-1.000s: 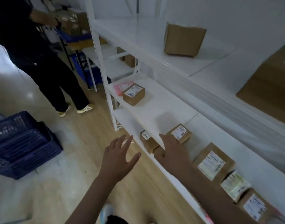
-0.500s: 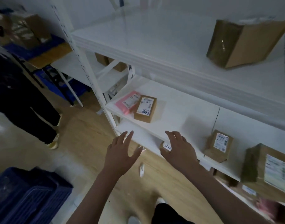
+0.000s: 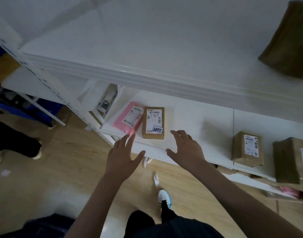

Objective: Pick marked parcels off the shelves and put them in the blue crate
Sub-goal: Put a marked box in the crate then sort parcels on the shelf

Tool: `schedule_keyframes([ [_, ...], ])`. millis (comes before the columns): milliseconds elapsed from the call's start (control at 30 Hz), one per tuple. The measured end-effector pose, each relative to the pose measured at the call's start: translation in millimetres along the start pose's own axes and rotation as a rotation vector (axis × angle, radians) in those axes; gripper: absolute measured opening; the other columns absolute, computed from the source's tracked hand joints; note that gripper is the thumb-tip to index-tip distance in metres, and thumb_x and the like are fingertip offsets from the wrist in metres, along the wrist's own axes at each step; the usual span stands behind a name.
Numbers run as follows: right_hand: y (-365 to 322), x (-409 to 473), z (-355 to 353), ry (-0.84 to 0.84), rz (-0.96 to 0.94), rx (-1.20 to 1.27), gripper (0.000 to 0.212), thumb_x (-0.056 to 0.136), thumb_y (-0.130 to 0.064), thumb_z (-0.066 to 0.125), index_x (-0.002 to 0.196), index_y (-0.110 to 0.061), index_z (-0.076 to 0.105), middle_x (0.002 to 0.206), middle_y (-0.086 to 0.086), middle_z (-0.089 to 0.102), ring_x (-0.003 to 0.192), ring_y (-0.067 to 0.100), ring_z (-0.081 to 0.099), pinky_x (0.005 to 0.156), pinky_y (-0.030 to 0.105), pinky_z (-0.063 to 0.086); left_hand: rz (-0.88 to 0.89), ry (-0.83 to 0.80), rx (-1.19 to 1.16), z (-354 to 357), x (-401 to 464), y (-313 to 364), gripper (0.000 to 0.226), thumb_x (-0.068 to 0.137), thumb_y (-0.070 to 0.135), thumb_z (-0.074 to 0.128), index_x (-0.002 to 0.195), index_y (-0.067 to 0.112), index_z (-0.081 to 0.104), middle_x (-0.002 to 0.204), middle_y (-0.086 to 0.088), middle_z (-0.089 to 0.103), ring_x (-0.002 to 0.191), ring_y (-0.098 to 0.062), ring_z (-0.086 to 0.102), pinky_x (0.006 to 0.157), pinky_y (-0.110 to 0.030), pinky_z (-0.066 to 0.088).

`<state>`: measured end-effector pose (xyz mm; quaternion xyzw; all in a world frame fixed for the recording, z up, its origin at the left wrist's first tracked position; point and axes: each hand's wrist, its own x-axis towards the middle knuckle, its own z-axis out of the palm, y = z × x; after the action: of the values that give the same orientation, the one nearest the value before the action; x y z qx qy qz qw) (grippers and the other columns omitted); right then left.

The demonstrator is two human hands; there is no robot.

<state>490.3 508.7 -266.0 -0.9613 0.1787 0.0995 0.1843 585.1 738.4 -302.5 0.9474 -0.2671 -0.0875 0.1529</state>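
- Crate (image 3: 44, 225): a dark blue shape at the bottom left, on the floor well below and left of the marked box; blurred, only part of it shows.
- Left hand (image 3: 124, 157): reached forward, palm down, fingers straight and spread, thumb out to the right. It holds nothing. Its fingertips (image 3: 131, 136) lie at the shelf's front edge, just left of and below the marked box, over the near corner of the pink mailer; whether they touch it cannot be told.
- Pink mailer (image 3: 128, 117): flat on the shelf (image 3: 190, 121), its right edge tucked against the marked box's left side.
- Marked box (image 3: 153, 122): small brown carton lying flat near the shelf's front edge, white label on top with a blue-outlined handwritten sticker at its lower right corner. It sits between the two hands, just beyond them, untouched.
- Right hand (image 3: 185, 150): also reached forward, palm down, fingers loosely bent and spread, thumb pointing left. It holds nothing and hovers over the shelf edge just right of and below the marked box.
- Two more brown boxes (image 3: 247, 148) stand on the same shelf well right of the marked box.
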Motion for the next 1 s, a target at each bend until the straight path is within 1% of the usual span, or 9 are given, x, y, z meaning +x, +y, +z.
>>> schedule_keyframes([
  [167,-20,25,12,0.008,0.088,0.043,0.072,0.091,-0.047,0.057,0.152,-0.025,0.026,0.149,-0.001,0.037,0.129,0.021,0.047,0.099,0.037,0.046,0.117,-0.062,0.031,-13,52,-26,0.088,0.088,0.078,0.030,0.158,0.024,0.027,0.159,-0.002,0.036,0.143,-0.025,0.039,0.106,-0.047,0.046],
  [233,-27,33,19,0.019,0.149,0.068,0.074,0.089,-0.045,0.062,0.151,-0.025,0.028,0.148,0.000,0.039,0.127,0.022,0.048,0.097,0.039,0.049,0.179,-0.101,0.050,-14,70,-38,0.090,0.087,0.079,0.031,0.156,0.021,0.029,0.156,-0.003,0.041,0.140,-0.026,0.043,0.102,-0.049,0.050],
  [367,-38,44,41,0.012,0.299,0.131,0.080,0.086,-0.042,0.070,0.152,-0.024,0.027,0.149,0.000,0.040,0.129,0.022,0.048,0.092,0.039,0.051,0.295,-0.172,0.063,-7,92,-61,0.089,0.088,0.072,0.053,0.153,0.015,0.033,0.148,-0.004,0.049,0.130,-0.025,0.052,0.095,-0.044,0.052],
  [533,-38,58,71,-0.030,0.474,0.236,0.085,0.082,-0.039,0.075,0.151,-0.021,0.028,0.148,0.004,0.041,0.129,0.025,0.048,0.092,0.046,0.053,0.323,-0.336,0.043,17,118,-81,0.093,0.084,0.062,0.067,0.155,0.018,0.027,0.142,-0.003,0.050,0.124,-0.028,0.051,0.090,-0.047,0.054],
  [600,-35,66,79,-0.042,0.493,0.262,0.088,0.081,-0.035,0.077,0.152,-0.020,0.027,0.148,0.005,0.041,0.130,0.026,0.047,0.094,0.046,0.052,0.321,-0.374,0.024,27,125,-81,0.095,0.083,0.057,0.071,0.156,0.019,0.023,0.141,-0.004,0.049,0.122,-0.028,0.051,0.087,-0.046,0.055],
  [700,-30,87,85,-0.047,0.491,0.291,0.093,0.080,-0.031,0.080,0.153,-0.018,0.024,0.147,0.008,0.042,0.130,0.028,0.047,0.097,0.046,0.050,0.294,-0.404,-0.007,40,140,-76,0.096,0.082,0.050,0.075,0.156,0.019,0.023,0.146,-0.004,0.046,0.127,-0.029,0.048,0.090,-0.046,0.053],
  [767,-27,103,85,-0.033,0.468,0.325,0.095,0.077,-0.028,0.082,0.152,-0.018,0.025,0.142,0.009,0.045,0.125,0.029,0.050,0.096,0.046,0.051,0.277,-0.421,-0.037,48,152,-71,0.095,0.080,0.049,0.077,0.154,0.019,0.026,0.142,-0.005,0.048,0.125,-0.029,0.051,0.092,-0.048,0.054],
  [900,-21,129,86,0.004,0.411,0.347,0.088,0.071,-0.023,0.084,0.143,-0.019,0.034,0.124,0.007,0.051,0.111,0.027,0.056,0.090,0.047,0.054,0.297,-0.387,-0.058,62,175,-60,0.088,0.075,0.043,0.080,0.146,0.019,0.034,0.133,-0.003,0.054,0.117,-0.026,0.054,0.090,-0.047,0.057],
  [1000,-18,136,90,0.022,0.410,0.367,0.081,0.072,-0.021,0.082,0.139,-0.016,0.037,0.121,0.005,0.052,0.105,0.024,0.058,0.086,0.043,0.057,0.285,-0.354,-0.090,69,184,-51,0.083,0.073,0.038,0.081,0.141,0.019,0.037,0.127,-0.002,0.055,0.114,-0.025,0.054,0.086,-0.045,0.057],
])
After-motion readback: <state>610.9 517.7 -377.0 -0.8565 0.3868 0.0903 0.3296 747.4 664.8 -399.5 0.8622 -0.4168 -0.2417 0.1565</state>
